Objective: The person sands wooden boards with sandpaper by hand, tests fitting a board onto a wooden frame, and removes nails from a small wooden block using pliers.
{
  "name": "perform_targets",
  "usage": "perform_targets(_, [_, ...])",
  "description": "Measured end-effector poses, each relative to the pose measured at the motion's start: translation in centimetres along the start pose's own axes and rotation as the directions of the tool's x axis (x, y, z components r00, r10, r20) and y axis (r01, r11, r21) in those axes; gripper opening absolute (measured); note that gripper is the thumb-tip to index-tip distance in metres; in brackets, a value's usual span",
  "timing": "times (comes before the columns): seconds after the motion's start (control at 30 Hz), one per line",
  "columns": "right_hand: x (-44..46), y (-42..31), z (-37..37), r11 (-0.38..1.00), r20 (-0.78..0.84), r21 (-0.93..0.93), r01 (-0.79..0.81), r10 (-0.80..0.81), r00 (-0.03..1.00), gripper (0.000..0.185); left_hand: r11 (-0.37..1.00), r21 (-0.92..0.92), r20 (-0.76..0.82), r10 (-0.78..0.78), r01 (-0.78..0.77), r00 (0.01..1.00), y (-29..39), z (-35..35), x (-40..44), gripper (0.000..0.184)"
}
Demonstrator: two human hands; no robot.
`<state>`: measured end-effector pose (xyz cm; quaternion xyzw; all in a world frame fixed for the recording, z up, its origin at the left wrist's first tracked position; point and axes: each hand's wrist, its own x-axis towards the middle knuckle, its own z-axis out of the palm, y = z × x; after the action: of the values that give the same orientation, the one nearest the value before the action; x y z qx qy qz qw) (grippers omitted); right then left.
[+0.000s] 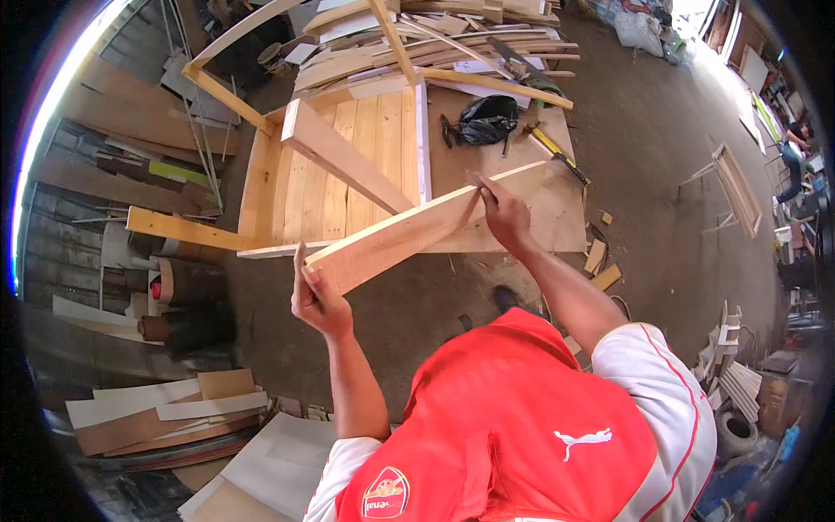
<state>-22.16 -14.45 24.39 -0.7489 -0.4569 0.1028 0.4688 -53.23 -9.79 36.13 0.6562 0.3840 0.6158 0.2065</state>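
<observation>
Pale wood fills the space between the hands: a plank (409,230) held on edge and slanting up to the right, in front of a slatted frame (304,191). The left hand (323,300) pinches its lower end, thumb on the near face and one finger pointing upward beside the end. The right hand (506,217) pinches it toward the other end, fingertips at the upper edge. Whether the plank also touches the frame, I cannot tell.

Another board (344,165) slopes across the frame behind it. To the right, a black bag (489,120) and a yellow-and-black tool (557,155) lie on a brown panel (557,217); the tool sits near the plank's far end, and any lettering on it is too small to read. Beyond are stacked strips (435,43), one pale piece among them bearing blue marks that I cannot make out.

On the red shirt (531,391) with white sleeves, a round-topped crest (384,492) reads "Arsenal", its first letter unclear, and a leaping white cat logo (582,443) sits across from it. Offcuts (600,261) lie on the floor near the panel.
</observation>
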Motion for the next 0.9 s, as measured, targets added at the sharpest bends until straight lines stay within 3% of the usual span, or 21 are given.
perform_targets(0.1, [-1.0,-0.2,1.6,0.977,-0.022,0.16,0.142,-0.141,0.99,0.035,0.997,0.006,-0.035,0.076,-0.076,0.996,-0.1,0.6,0.1,0.05])
perform_targets(0.13, [-1.5,-0.8,2.0,0.953,-0.053,0.233,0.192,-0.185,0.981,0.035,0.998,-0.053,-0.003,0.015,-0.016,1.0,0.1,0.4,-0.1,0.054])
perform_targets(0.23, [-0.6,2.6,1.5,0.987,-0.052,0.088,0.131,-0.127,0.991,0.034,0.998,0.007,0.029,0.056,-0.056,0.998,0.3,0.4,0.3,0.058])
perform_targets(0.27, [0.1,4.4,1.1,0.996,-0.012,0.059,-0.064,0.065,0.998,0.032,1.0,-0.022,0.028,0.006,-0.005,1.0,0.2,0.2,0.3,0.06])
perform_targets(0.3, [1.0,7.5,1.5,0.994,-0.077,0.06,-0.092,0.096,0.992,0.032,1.0,-0.006,0.029,-0.013,0.013,0.999,0.0,-0.1,0.2,0.059])
perform_targets(0.33, [1.9,8.8,0.4,0.972,-0.031,0.018,-0.235,0.235,0.971,0.033,0.999,0.009,0.03,-0.031,0.031,0.999,-0.2,-0.4,0.1,0.059])
perform_targets(0.47, [3.6,12.0,1.6,0.986,0.003,0.108,-0.126,0.127,0.992,0.034,0.997,-0.011,0.0,-0.071,0.071,0.997,0.3,0.6,0.5,0.059])
perform_targets(0.5, [2.9,9.7,1.3,0.985,-0.007,0.172,-0.025,0.026,1.0,0.033,0.996,-0.003,-0.008,-0.085,0.085,0.996,0.2,0.5,0.6,0.059])
perform_targets(0.57, [2.4,10.4,3.4,0.939,-0.113,0.338,0.071,-0.034,0.993,0.033,0.993,0.04,-0.013,-0.106,0.107,0.994,0.5,0.7,0.9,0.056])
perform_targets(0.67, [4.2,13.9,1.7,0.946,-0.04,0.262,-0.192,0.209,0.977,0.034,0.988,0.054,-0.029,-0.142,0.144,0.989,1.2,0.9,1.1,0.052])
perform_targets(0.77, [7.0,19.6,0.5,0.956,-0.033,0.078,-0.283,0.286,0.958,0.035,0.985,0.106,-0.037,-0.131,0.135,0.991,1.6,1.0,1.3,0.051])
perform_targets(0.87, [8.7,22.1,1.1,0.943,-0.03,0.061,-0.327,0.329,0.944,0.035,0.979,0.089,-0.066,-0.18,0.185,0.981,3.1,2.3,1.7,0.048])
perform_targets(0.9, [8.5,22.4,1.7,0.955,-0.034,0.125,-0.268,0.274,0.961,0.034,0.975,0.085,-0.081,-0.2,0.207,0.976,3.8,2.9,2.1,0.047])
